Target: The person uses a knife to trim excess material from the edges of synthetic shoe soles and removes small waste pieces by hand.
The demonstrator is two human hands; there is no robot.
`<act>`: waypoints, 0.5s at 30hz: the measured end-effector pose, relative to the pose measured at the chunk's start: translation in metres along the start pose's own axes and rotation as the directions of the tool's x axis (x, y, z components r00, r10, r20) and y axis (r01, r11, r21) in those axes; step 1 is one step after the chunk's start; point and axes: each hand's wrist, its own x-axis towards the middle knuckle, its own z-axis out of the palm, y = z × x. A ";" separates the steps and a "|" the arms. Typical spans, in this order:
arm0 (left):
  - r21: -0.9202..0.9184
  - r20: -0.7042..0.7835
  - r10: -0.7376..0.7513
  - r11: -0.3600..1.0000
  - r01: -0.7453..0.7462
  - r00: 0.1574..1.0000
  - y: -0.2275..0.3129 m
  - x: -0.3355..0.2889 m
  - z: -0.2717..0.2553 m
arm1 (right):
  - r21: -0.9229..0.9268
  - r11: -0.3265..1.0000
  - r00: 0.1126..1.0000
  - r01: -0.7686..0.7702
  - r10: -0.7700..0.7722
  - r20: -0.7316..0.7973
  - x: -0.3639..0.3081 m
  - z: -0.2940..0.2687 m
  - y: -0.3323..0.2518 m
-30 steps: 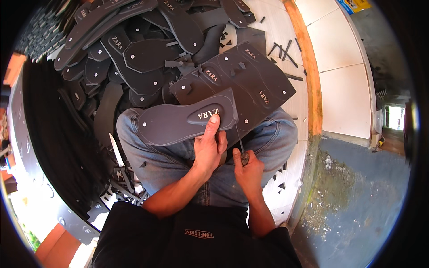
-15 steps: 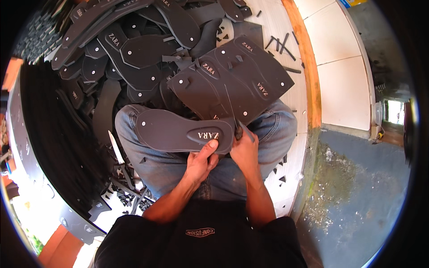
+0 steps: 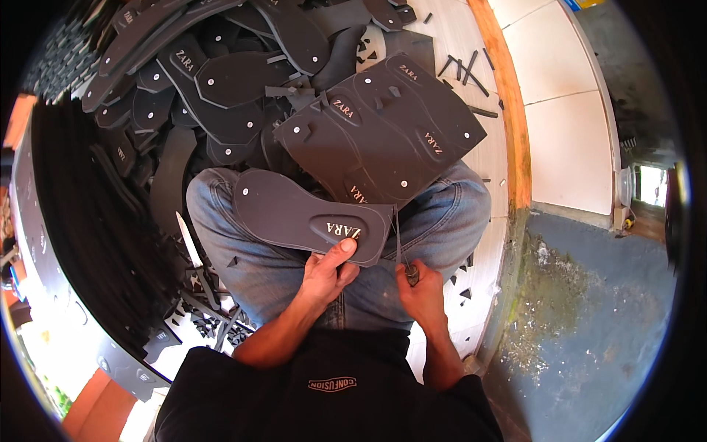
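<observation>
Left hand [image 3: 328, 278] pinches dark sole [image 3: 294, 214] over lap [image 3: 280, 276], thumb on top at sole's four o'clock, likely to leave its three-o'clock end free. Right hand [image 3: 423, 293] wraps knife handle [image 3: 412, 275], blade [image 3: 399, 239] toward twelve; tip contact, from here, too fine to tell. Patterned sheet [image 3: 390, 140] at sole's one o'clock, sole pile [image 3: 239, 81] at eleven, seemingly for reach.

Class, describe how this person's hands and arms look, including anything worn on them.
The left hand and right hand are bare, without gloves. Both forearms are uncovered, with no watch or bracelet visible. Black sleeves end near the elbows.
</observation>
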 end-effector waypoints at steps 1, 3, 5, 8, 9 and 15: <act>-0.009 -0.008 -0.002 1.000 0.002 1.000 -0.002 -0.002 -0.006 | 0.007 1.000 1.000 0.002 -0.002 0.017 -0.001 0.001 -0.003; -0.028 -0.025 -0.003 1.000 0.003 1.000 -0.008 -0.009 -0.018 | -0.083 0.996 0.992 0.039 -0.029 0.121 0.004 -0.001 -0.007; 0.061 -0.075 0.004 0.998 0.000 0.997 -0.013 -0.018 -0.023 | -0.113 0.977 0.974 0.179 -0.161 0.158 0.020 0.001 -0.014; 0.094 -0.026 -0.067 0.993 0.069 0.997 -0.008 -0.027 -0.034 | 0.018 0.944 0.934 0.329 -0.328 0.141 0.045 0.009 -0.028; 0.105 -0.006 -0.102 0.989 0.102 0.995 -0.003 -0.030 -0.035 | 0.131 0.961 0.951 0.244 -0.264 0.162 0.045 0.012 -0.031; 0.622 0.190 0.060 0.765 -0.167 0.980 0.099 0.013 0.006 | 0.194 0.977 0.989 -0.089 0.064 0.134 0.048 0.011 -0.002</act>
